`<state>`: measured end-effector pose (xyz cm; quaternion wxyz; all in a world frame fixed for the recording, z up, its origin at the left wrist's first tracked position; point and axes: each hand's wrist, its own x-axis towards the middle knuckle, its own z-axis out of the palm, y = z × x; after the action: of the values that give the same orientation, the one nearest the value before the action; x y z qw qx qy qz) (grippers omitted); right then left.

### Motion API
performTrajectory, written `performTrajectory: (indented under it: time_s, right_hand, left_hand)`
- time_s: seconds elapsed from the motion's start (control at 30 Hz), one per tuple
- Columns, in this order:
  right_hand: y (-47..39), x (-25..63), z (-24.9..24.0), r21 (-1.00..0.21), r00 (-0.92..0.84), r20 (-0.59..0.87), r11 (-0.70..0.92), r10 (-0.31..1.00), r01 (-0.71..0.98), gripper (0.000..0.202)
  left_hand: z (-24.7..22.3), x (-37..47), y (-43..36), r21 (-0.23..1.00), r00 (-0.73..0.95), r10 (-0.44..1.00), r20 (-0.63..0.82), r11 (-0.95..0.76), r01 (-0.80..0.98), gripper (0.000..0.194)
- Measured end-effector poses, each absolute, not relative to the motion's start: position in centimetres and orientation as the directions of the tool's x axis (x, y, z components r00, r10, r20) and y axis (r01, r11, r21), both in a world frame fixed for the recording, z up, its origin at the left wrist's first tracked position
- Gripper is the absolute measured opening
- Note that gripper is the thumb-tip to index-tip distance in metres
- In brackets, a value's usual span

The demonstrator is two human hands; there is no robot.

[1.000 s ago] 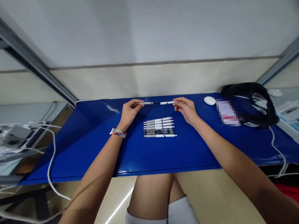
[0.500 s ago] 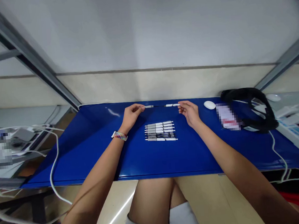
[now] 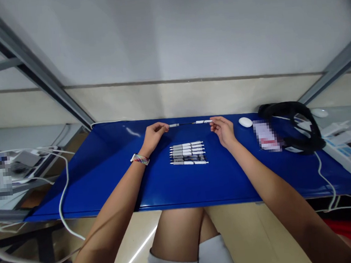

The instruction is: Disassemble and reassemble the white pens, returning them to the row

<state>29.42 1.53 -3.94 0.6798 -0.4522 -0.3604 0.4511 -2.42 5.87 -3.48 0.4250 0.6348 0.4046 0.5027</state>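
My left hand (image 3: 155, 135) pinches the grey front barrel (image 3: 174, 125) of a pen taken apart in two. The white rear barrel (image 3: 203, 121) is between the fingertips of my right hand (image 3: 223, 130). A thin dark refill (image 3: 187, 124) spans the gap between both parts, roughly in line with them. Just nearer to me, several white-and-grey pens (image 3: 187, 150) lie side by side in a row, tips to the left. One pen (image 3: 189, 162) at the near end sits slightly apart.
All this is over a blue tabletop (image 3: 195, 187). To the right are a white mouse (image 3: 245, 122), a blurred-out packet (image 3: 264, 135) and a black headset strap (image 3: 313, 127). White cables (image 3: 64, 194) hang at the left edge; a white power strip (image 3: 346, 149) lies far right.
The gap between the two pen parts has widened slightly, as my right hand shifted a little to the right. The row of pens lies as before.
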Motion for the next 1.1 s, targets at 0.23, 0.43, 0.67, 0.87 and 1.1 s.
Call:
performTrajectory:
  time_s: [0.23, 0.43, 0.67, 0.87, 1.1]
  right_hand:
    - [1.62, 29.55, -3.99, -0.934, 0.340, 0.083, 0.192, 0.937, -0.301, 0.018]
    - [1.56, 29.56, -3.88, -0.939, 0.352, 0.083, 0.192, 0.932, -0.287, 0.018]
    - [1.47, 29.51, -3.67, -0.942, 0.358, 0.079, 0.187, 0.931, -0.278, 0.018]
    - [1.58, 29.55, -3.84, -0.947, 0.352, 0.083, 0.184, 0.932, -0.263, 0.018]
    - [1.50, 29.58, -3.88, -0.946, 0.347, 0.096, 0.195, 0.933, -0.261, 0.019]
  left_hand:
    - [-3.31, -2.37, 5.79, 0.944, 0.160, 0.940, 0.302, -0.318, 0.087, 0.026]
    - [-3.25, -2.39, 5.68, 0.943, 0.163, 0.939, 0.304, -0.321, 0.089, 0.026]
    - [-3.29, -2.46, 5.79, 0.943, 0.156, 0.940, 0.303, -0.320, 0.095, 0.024]
    - [-3.40, -2.50, 5.87, 0.941, 0.155, 0.941, 0.302, -0.320, 0.108, 0.020]
    - [-3.46, -2.48, 5.83, 0.945, 0.152, 0.941, 0.301, -0.316, 0.087, 0.021]
